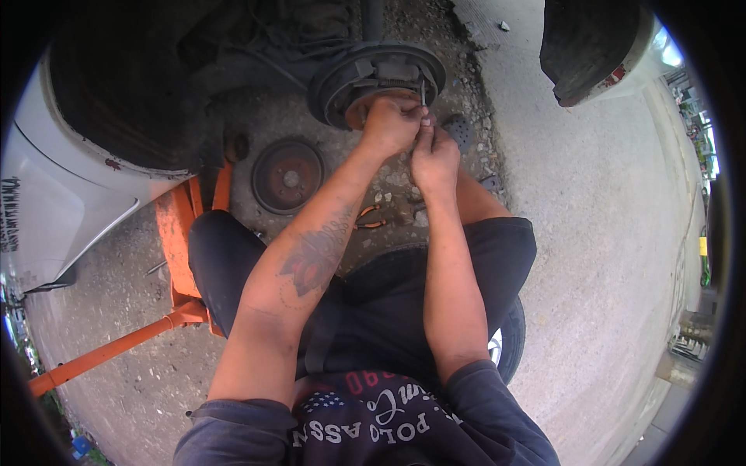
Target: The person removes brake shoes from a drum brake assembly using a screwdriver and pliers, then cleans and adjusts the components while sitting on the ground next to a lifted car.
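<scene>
A drum brake assembly (378, 76), with its round backing plate, shoes and a coil spring, faces me under the raised car. My left hand (391, 124) is closed in front of its hub, and its fingertips pinch the lower end of a thin metal rod (423, 92) at the right side of the shoes. Just below, my right hand (435, 160) is closed too, thumb and finger pressed together against the left fingertips. Whatever sits between the right fingers is hidden. Pliers (370, 217) with orange handles lie on the ground beneath my forearms.
A rusty brake drum (287, 176) lies on the ground left of my hands. An orange jack (177, 241) stands by my left knee, its long handle stretching to the lower left. Silver bodywork (70, 182) curves at the left. A wheel (509, 342) lies by my right hip.
</scene>
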Tool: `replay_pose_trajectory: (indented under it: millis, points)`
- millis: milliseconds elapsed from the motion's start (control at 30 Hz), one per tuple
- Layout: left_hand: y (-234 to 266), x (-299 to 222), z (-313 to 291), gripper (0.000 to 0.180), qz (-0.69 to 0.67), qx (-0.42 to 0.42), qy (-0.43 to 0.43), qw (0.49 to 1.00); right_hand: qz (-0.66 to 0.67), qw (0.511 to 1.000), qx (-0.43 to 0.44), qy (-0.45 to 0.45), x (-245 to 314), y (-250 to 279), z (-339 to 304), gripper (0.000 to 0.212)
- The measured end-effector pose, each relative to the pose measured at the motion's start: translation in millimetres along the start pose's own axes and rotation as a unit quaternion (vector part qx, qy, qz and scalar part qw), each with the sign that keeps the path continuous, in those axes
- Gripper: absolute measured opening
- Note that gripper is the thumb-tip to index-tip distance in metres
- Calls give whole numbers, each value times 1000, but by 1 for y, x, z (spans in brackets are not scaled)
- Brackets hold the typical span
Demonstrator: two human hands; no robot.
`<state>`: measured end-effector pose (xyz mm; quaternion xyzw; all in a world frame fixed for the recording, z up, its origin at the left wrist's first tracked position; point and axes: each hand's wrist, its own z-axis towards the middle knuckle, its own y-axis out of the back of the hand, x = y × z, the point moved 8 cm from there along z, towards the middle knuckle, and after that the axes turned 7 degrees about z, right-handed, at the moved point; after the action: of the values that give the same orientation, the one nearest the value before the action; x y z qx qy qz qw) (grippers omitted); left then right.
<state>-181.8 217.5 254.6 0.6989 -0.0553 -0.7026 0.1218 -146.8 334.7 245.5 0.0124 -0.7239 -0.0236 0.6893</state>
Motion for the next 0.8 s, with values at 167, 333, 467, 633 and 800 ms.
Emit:
replay_pose_trajectory:
  millis: [167,333,467,633,800]
  points:
    - [2,-1,-2,21,28,-2,-9,1000,72,996,29,-30,0,4,1,39]
    - [11,-21,-11,22,11,-41,5,999,389,861,156,-288,11,-11,-16,35]
    - [7,-26,-10,19,-3,-47,49,998,247,941,50,-226,22,8,-21,28]
    - [-1,-17,-11,18,-41,-43,71,996,-83,988,-53,115,52,27,-43,29]
    - [-8,-11,-10,24,-121,-21,88,989,-288,903,-142,287,62,23,-56,31]
